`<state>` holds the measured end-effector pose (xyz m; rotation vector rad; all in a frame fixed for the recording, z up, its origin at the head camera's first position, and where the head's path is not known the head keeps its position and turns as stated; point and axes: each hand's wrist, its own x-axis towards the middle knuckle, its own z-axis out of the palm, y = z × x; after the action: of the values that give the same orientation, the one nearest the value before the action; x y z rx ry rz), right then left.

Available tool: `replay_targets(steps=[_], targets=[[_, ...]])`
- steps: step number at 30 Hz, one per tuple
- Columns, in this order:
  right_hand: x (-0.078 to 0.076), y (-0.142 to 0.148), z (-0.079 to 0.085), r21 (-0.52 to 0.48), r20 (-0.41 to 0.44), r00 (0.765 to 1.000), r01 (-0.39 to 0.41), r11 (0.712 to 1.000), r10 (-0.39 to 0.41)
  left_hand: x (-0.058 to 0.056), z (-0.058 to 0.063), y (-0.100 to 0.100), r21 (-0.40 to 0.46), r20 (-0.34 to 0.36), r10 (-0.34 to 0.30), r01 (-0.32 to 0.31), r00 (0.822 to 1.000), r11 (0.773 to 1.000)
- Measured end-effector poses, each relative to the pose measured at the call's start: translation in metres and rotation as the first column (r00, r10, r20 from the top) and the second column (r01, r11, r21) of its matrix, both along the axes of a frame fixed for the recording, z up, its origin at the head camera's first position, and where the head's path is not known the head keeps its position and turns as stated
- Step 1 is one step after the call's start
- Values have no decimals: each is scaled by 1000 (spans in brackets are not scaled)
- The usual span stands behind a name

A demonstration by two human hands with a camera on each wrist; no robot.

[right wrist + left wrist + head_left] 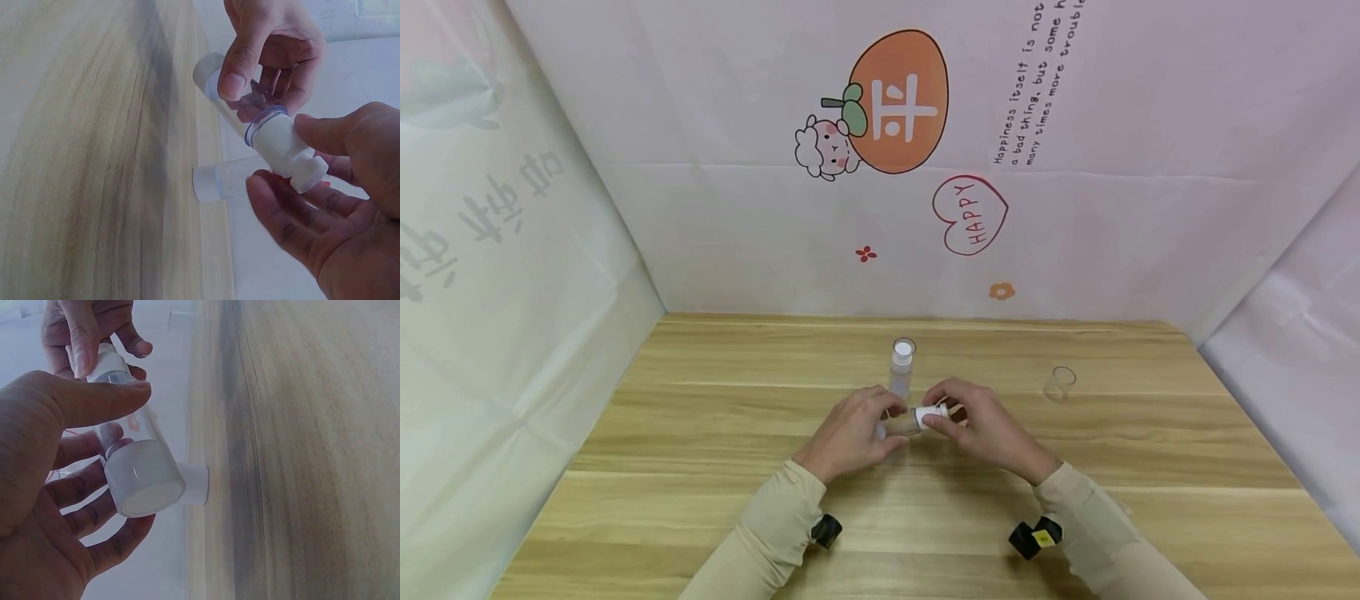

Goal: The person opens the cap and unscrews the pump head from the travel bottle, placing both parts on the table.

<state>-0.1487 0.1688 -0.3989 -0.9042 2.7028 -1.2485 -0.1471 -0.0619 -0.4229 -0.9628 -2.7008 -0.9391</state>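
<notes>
A clear pump bottle [145,478] with a white base is held tilted between both hands, above the table. My left hand [853,429] grips its clear body, the thumb lying along one side and the fingers round the other. At the other end, my right hand [988,425] pinches the white pump head [281,147] between thumb and fingers. The pump head sits at the bottle's neck; whether it is fully seated cannot be told. Just behind the hands, a second bottle [900,371] with a white top stands upright on the table.
A small clear cap [1060,382] stands on the wooden table [737,367] to the right, beyond the right hand. A printed white cloth [737,242] hangs along the table's back edge, with more cloth at both sides.
</notes>
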Motion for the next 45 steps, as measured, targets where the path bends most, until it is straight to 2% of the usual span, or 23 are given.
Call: replay_targets(steps=[5, 9, 16, 20, 26, 35, 45], targets=[[-2, 2, 1, 44, 83, 996, 14, 999, -18, 0, 0, 0, -7, -9, 5, -5, 1000, 1000], [-4, 6, -1, 76, 124, 992, -10, 997, 1, 1, 1, -1, 0, -9, 5, -5, 1000, 1000], [-6, 10, -4, 2, 238, 970, -46, 999, 44, 1, 1, -1, 6, -10, 3, -3, 1000, 1000], [-5, 10, -4, -48, 262, 963, -48, 998, 59, 0, 0, -1, 3, -9, 3, -3, 1000, 1000], [-5, 9, -1, -108, 277, 958, -48, 993, 76, 0, 0, -1, 3, -11, 0, 0, 1000, 1000], [-3, 4, 4, -137, 290, 956, -4, 991, 44, 0, 1, 0, 6, -9, -8, 8, 1000, 1000], [-4, 6, 1, -130, 224, 974, -7, 992, 36, 0, 1, 1, 4, 3, -7, 7, 1000, 1000]])
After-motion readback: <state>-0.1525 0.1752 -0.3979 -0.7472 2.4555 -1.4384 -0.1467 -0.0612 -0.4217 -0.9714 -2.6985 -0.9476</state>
